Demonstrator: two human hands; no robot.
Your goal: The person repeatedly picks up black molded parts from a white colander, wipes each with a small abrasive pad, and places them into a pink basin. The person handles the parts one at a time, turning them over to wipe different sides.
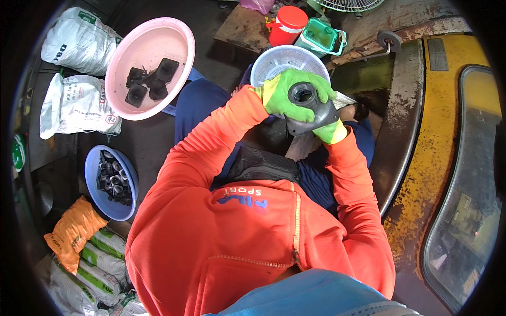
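Both of my hands wear green gloves with yellow cuffs. My left hand [282, 92] is wrapped over a black moulded part [319, 120] with a flat squarish flange and a round, hollow collar facing up. The thumb lies along the near side of the collar and the fingers curl over its far side. Against the lower right underside of the part is my right hand [332, 131], its fingers hidden behind the flange. Just beyond the hands, a white perforated basin [287, 55] is partly covered by the left glove.
At left, a pink basin [118, 79] contains several black flanged parts [158, 79]. A blue basin [132, 184] contains many small black pieces. White sacks [79, 102] and an orange bag [76, 231] line the left. A red jug [289, 25] stands ahead; a rusty yellow machine panel [432, 131] borders my right.
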